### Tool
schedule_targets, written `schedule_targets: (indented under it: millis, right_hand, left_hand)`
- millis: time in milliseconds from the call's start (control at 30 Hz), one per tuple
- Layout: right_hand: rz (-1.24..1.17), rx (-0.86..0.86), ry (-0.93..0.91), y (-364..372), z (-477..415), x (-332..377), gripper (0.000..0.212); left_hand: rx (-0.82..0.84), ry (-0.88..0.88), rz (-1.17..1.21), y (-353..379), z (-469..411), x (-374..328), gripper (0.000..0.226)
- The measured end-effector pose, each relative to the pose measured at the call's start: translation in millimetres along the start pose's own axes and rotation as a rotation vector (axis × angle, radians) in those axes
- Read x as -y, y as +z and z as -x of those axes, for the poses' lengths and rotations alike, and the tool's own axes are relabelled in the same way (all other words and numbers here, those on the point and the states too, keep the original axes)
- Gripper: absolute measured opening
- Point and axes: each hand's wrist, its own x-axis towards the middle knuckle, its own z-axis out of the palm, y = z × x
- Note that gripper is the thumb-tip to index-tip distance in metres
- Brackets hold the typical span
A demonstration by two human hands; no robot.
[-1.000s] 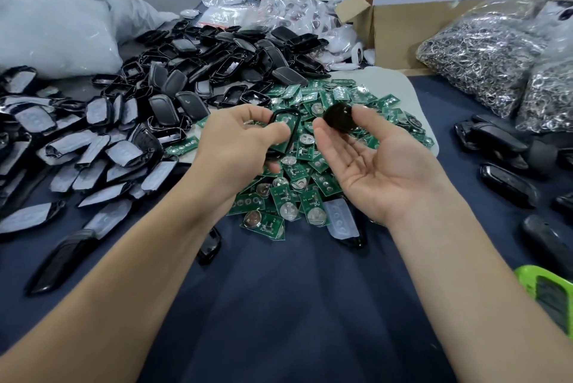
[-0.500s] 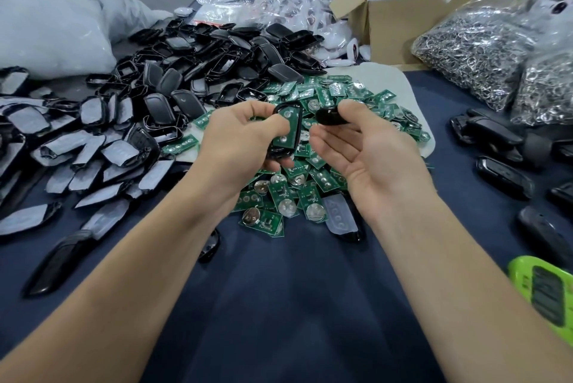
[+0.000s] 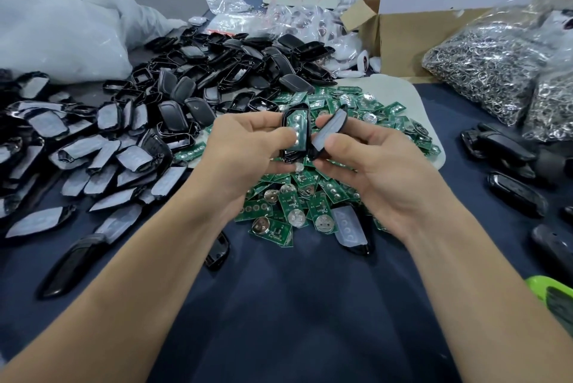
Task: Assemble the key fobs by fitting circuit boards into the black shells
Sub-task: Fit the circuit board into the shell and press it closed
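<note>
So the left grip [image 3: 248, 150] is curled round one black shell [image 3: 286, 122], open face toward the person, with one green circuit board [image 3: 297, 127] sitting in it and the thumb lying across it. The right grip [image 3: 381, 165] pinches one second shell half [image 3: 328, 133], just right of the first.

Both long axes point away from the person. The right half leans outward at its far end, so the pair makes a V. The near ends look like they touch or almost do. My guess is that closing that V is the next move, and it's the right hand's job.

All of this is happening above the surface [image 3: 294, 305]. The loose boards [image 3: 310, 206] and empty shells [image 3: 217, 72] on it are heaps too big to count.
</note>
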Motion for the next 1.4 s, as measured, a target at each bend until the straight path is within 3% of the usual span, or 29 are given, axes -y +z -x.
schedule_targets:
  millis: [133, 433, 667, 867, 1067, 1233, 1400]
  right_hand:
    - [0.113, -0.006, -0.043, -2, -1, -3, 0.020]
    - [0.345, -0.019, -0.195, 1, -4, -11, 0.019]
    - [0.426, -0.112, -0.257, 1, -6, -14, 0.017]
    - [0.548, -0.202, -0.347, 2, -5, -19, 0.017]
    - [0.554, -0.264, -0.283, -1, -8, -18, 0.023]
    - [0.618, -0.304, -0.313, 1, -7, -18, 0.017]
    - [0.660, -0.285, -0.326, 3, -5, -16, 0.017]
  left_hand:
    - [-0.029, -0.020, 0.009, -1, 0, 0, 0.035]
    - [0.059, 0.061, -0.007, -3, 1, 4, 0.014]
    - [0.148, 0.090, -0.047, 2, 5, 4, 0.027]
    - [0.044, 0.159, -0.144, 14, 9, 11, 0.028]
    - [0.114, 0.205, -0.164, 18, 10, 18, 0.041]
    - [0.075, 0.233, -0.147, 24, 10, 24, 0.055]
    - [0.031, 0.242, -0.121, 27, 10, 29, 0.052]
